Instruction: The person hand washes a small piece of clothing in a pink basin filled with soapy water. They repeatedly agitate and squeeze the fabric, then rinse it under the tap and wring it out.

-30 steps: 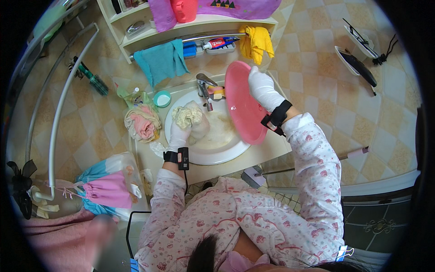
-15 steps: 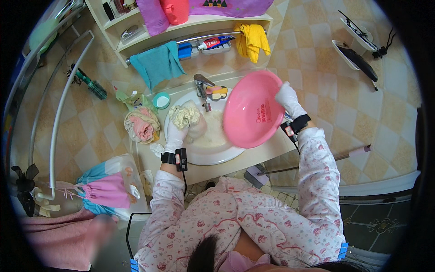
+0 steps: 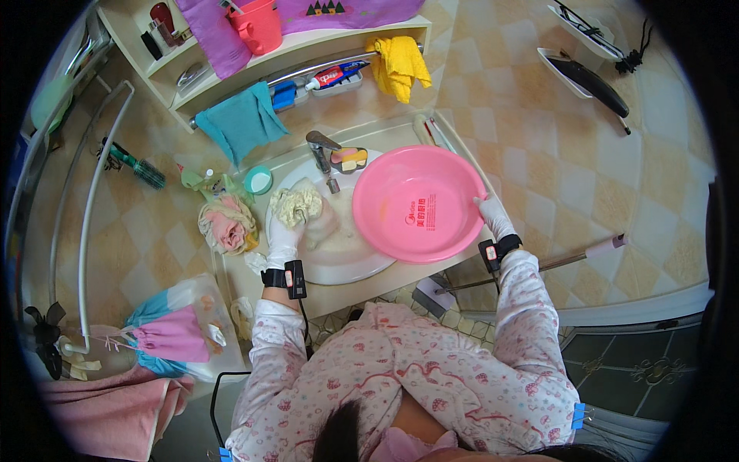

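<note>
My gloved left hand (image 3: 284,242) is closed on a crumpled cream cloth (image 3: 297,205) over the left side of the white sink (image 3: 350,272). Cloudy water shows in the bowl beside the cloth. On the right, a pink basin (image 3: 408,181) rests across the sink's right side and the counter, lying nearly level with nothing in it. My gloved right hand (image 3: 494,215) grips the basin's right rim, thumb on the edge; the other fingers are mostly hidden. Behind the bowl stands a metal faucet (image 3: 324,146), with a sponge-like yellow and pink piece (image 3: 349,159) beside it.
Left of the sink are a bundle of pink and cream cloths (image 3: 229,225) and a small teal-rimmed tub (image 3: 258,180). Above the counter, a rail holds a blue cloth (image 3: 240,127) and a yellow cloth (image 3: 400,65). A long-handled tool (image 3: 554,263) leans at right.
The basin has come down from a tilt to nearly level, and my right hand has lowered with it. My left hand still holds the cloth. The whole view has shifted slightly.
</note>
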A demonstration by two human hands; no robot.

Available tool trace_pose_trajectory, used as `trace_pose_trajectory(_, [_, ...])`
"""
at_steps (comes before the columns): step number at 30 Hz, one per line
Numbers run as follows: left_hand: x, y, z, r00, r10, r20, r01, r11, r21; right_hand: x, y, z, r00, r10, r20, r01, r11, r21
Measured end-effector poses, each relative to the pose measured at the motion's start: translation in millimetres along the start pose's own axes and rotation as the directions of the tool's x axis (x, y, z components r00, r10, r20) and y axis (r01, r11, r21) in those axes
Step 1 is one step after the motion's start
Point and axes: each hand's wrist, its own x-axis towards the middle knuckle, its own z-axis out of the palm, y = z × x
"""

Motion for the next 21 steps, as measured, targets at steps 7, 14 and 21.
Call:
trace_pose_trajectory(7, [-6,12,7,0.992,-0.101,0.07,0.119,0.933,-0.34,11,44,12,1.0,-0.019,-0.018,0.023,0.968,0.248])
trace_pose_trajectory(14, [-17,35,0,0.995,-0.069,0.066,0.094,0.834,-0.544,21,47,8,0.997,-0.076,0.018,0.073,0.988,0.136])
trace_pose_trajectory(21, [-22,12,4,0.992,-0.115,0.046,0.094,0.466,-0.88,40,57,-18,1.0,-0.014,-0.018,0.017,0.975,0.222])
